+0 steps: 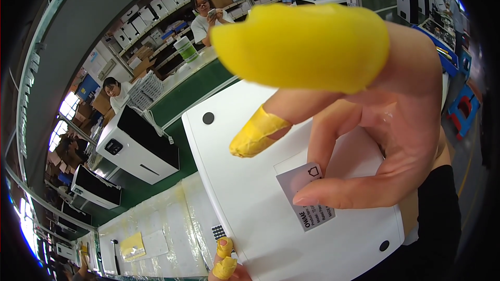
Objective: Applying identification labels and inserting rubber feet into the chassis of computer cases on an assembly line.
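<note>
My right hand (375, 125) is raised close over the white appliance (250, 187), which lies on its side or back on the green bench (172, 101) directly under my grip. The thumb tip presses on the grey label (304, 192) stuck to the white panel, while the index and middle fingers, each wearing a yellow finger cot (302, 44), stand lifted clear of the surface; so this hand is not clasped round anything, only bearing down with one digit. My left hand (225, 263) shows only as two yellow-capped fingertips curled over the near lower edge of the appliance, holding it steady; how firmly, I cannot tell. Just beside those fingertips sits a small sheet of black dots (218, 231), on the pale protective mat (156, 218). Black round feet (208, 118) mark the panel's corners above and below my thumb. Judgement: the step in hand is the seating of the label, pressed flat after placing. The next move, as I judge it, calls for a firm sweep of the thumb across the whole label toward its edges, with the left hand bracing the body against sliding. Beyond my grip, further white and black units (138, 145) stand on the bench, and other people (208, 15) work at the far side.
</note>
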`<action>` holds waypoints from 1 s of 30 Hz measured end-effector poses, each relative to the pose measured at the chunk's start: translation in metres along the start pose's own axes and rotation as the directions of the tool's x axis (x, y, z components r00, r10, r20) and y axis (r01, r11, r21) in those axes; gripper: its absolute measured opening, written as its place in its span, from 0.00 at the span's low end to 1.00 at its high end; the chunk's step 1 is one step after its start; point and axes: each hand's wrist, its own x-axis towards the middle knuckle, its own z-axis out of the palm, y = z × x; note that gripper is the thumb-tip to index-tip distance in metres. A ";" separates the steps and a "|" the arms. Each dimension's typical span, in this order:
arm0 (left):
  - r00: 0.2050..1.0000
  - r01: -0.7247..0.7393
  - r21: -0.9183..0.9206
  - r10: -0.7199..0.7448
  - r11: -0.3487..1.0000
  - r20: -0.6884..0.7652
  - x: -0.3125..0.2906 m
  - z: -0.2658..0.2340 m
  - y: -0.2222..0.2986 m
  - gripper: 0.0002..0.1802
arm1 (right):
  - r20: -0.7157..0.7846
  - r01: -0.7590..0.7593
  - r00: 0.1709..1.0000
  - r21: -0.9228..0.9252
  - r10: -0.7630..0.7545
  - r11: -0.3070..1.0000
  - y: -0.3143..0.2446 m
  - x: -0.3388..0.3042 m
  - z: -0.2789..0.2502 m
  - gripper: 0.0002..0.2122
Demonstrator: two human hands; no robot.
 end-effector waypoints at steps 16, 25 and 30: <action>0.667 -0.729 0.475 0.666 0.493 0.333 0.014 -0.062 -0.057 0.20 | 0.019 0.158 0.987 -0.202 -0.157 0.967 0.001 0.003 0.008 0.26; 0.413 -0.897 0.391 0.708 0.206 0.573 0.046 -0.063 -0.051 0.27 | -0.079 0.045 0.985 -0.734 -0.151 0.677 -0.024 0.029 -0.007 0.22; 0.795 -0.605 0.283 0.584 0.744 0.163 0.043 -0.037 -0.036 0.25 | -0.320 0.014 0.927 -0.491 -0.195 0.871 0.014 0.008 0.000 0.19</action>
